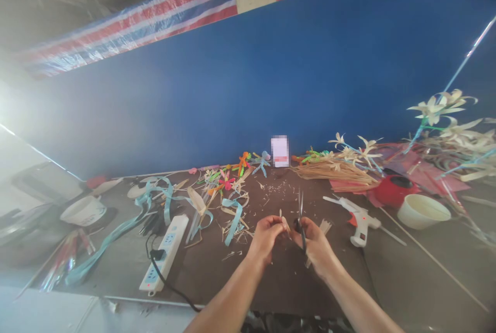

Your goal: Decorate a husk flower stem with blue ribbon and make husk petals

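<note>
My left hand (267,234) is closed in a pinch on a small pale straw strip (283,218) held just above the dark table (271,276). My right hand (314,242) grips a pair of scissors (300,208) with the blades pointing up and away, right beside the strip. Both hands meet near the middle of the table, close to its front edge. Small straw clippings lie scattered on the table beyond them.
A white glue gun (358,219) lies right of my hands, with a cream bowl (422,211) and a red pot (395,188) beyond. A power strip (165,253) and blue ribbons (155,204) lie left. Straw bundles (333,170) and straw flowers (442,108) fill the back right. A blue wall stands behind.
</note>
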Tool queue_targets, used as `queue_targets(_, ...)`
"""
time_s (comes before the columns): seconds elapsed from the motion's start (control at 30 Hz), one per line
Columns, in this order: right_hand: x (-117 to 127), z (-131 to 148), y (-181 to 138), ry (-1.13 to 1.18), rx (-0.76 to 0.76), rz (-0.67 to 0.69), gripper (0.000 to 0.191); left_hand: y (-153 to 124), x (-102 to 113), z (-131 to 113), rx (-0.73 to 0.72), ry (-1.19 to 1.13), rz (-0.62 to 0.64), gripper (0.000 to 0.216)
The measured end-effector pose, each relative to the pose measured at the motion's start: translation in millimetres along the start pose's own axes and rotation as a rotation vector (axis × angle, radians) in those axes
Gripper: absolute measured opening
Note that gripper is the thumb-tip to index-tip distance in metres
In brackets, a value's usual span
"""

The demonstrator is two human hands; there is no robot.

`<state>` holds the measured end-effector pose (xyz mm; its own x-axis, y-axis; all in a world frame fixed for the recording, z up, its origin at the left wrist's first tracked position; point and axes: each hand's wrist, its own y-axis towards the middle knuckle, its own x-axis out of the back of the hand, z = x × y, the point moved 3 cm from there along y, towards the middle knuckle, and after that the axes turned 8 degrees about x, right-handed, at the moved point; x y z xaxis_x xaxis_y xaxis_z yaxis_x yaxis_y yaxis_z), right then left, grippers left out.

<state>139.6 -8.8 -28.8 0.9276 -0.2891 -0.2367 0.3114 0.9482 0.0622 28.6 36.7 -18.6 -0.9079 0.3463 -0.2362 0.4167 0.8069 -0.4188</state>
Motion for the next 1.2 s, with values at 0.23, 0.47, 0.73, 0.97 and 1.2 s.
queue_targets(0.23,6,12,0,-0.706,0.403,-0.095,0.019,-2,1,9,-0.05,0.058,-0.1,0.024)
queue_targets(0.47,-9,26,-12,-1.065,0.687,0.046,0.032,-1,-4,11,-0.095,0.003,-0.198,0.022)
queue_targets(0.73,-5,25,-9,-0.951,0.663,0.001,0.026,-2,0,8,-0.115,0.045,-0.182,0.026)
queue_targets(0.97,5,13,8,-0.311,0.147,0.063,0.017,-6,3,3,-0.107,0.194,-0.123,0.025)
queue_targets(1.2,1,10,7,-0.251,0.148,0.056,0.02,-7,2,5,-0.093,0.183,-0.091,0.022)
